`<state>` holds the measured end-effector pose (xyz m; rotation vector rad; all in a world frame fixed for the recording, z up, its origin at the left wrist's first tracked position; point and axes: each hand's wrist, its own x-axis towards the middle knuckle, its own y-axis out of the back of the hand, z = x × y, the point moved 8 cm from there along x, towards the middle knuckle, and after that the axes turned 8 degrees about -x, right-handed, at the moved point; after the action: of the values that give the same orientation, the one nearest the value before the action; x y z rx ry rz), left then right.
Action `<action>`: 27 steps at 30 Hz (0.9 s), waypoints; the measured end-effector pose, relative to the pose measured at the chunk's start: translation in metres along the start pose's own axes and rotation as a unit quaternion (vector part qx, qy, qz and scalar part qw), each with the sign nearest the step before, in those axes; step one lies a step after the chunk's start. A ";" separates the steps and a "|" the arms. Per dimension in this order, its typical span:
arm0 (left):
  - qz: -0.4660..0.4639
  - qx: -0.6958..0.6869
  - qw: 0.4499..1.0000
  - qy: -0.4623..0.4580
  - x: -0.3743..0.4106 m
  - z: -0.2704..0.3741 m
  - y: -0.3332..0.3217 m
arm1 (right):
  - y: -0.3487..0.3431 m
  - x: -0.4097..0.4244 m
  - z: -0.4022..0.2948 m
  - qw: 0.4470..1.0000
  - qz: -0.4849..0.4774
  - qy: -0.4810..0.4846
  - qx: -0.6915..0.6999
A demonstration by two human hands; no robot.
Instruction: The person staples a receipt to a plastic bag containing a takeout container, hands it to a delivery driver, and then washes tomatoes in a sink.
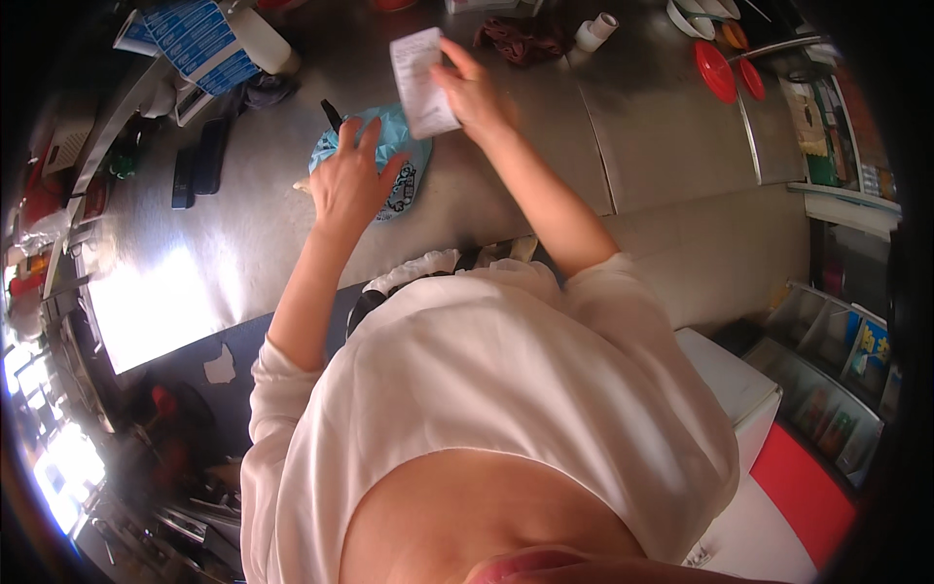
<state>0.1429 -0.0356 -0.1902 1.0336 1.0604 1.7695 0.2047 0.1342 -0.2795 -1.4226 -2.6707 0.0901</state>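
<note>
A white paper slip [422, 80] with printed lines is held up in my right hand [471, 91], above the steel counter. My left hand [349, 175] rests on or just over a light blue plastic bag [390, 131] with dark printing, thumb and two fingers spread. Past those fingertips juts the end of a slim black object [331, 114]. Its lower part is hidden, so I cannot tell whether the hand grips it or it lies on the bag. The bag's contents are hidden.
Two dark phone-like devices [197, 164] lie left on the steel counter [266, 219]. A blue-and-white printed sheet [201, 44] is behind them, beside a white container [263, 44]. Farther right are a dark brown cloth [522, 40], a white roll [598, 31] and red lids [715, 71].
</note>
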 end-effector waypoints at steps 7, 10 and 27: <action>-0.160 0.057 0.976 0.140 -0.029 -0.090 -0.048 | -0.077 -0.061 0.027 0.926 -0.203 -0.019 -0.318; -0.078 -0.097 0.978 0.169 -0.031 -0.112 -0.045 | -0.066 -0.088 0.038 0.904 -0.196 -0.041 -0.377; -0.091 -0.479 0.819 0.302 -0.028 -0.132 -0.069 | -0.070 -0.106 0.018 0.842 -0.148 0.090 -0.511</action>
<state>0.0468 -0.0728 -0.3017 -0.2666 0.4112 2.1179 0.2030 0.0075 -0.2977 -1.0000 -2.7731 -1.6060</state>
